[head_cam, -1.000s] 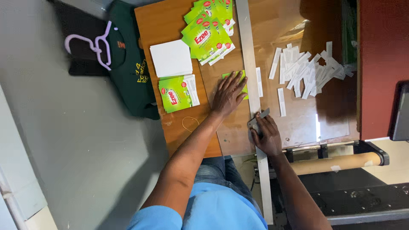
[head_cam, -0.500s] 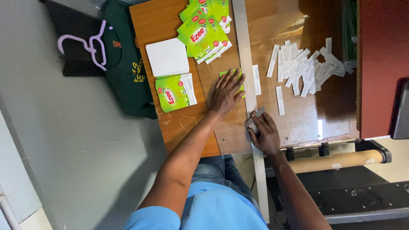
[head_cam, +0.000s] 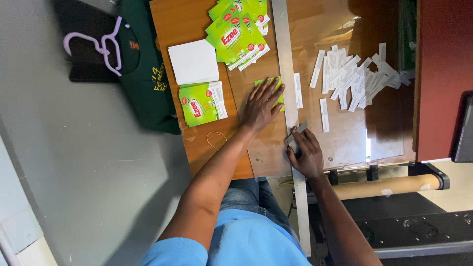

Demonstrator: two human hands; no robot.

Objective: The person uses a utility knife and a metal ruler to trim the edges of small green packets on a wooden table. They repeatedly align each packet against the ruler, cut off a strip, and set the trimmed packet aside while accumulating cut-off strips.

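My left hand (head_cam: 262,104) lies flat, fingers spread, pressing a green printed sheet (head_cam: 279,88) against a long metal ruler (head_cam: 286,59) on the wooden table (head_cam: 192,22). My right hand (head_cam: 306,153) grips a small grey blade (head_cam: 297,132) held at the ruler's right edge, just below the sheet. One cut white strip (head_cam: 297,90) lies right beside the ruler.
A fan of green printed sheets (head_cam: 237,30) lies at the top, a white paper stack (head_cam: 193,61) and a green stack (head_cam: 202,103) to the left. Several cut white strips (head_cam: 359,76) are heaped on the right. A rubber band (head_cam: 215,140) lies near the table edge. A cardboard roll (head_cam: 384,186) sits at the right.
The view has shifted slightly. My right hand with the blade has slid a little along the ruler's edge; my left hand stays pressed on the green sheet.
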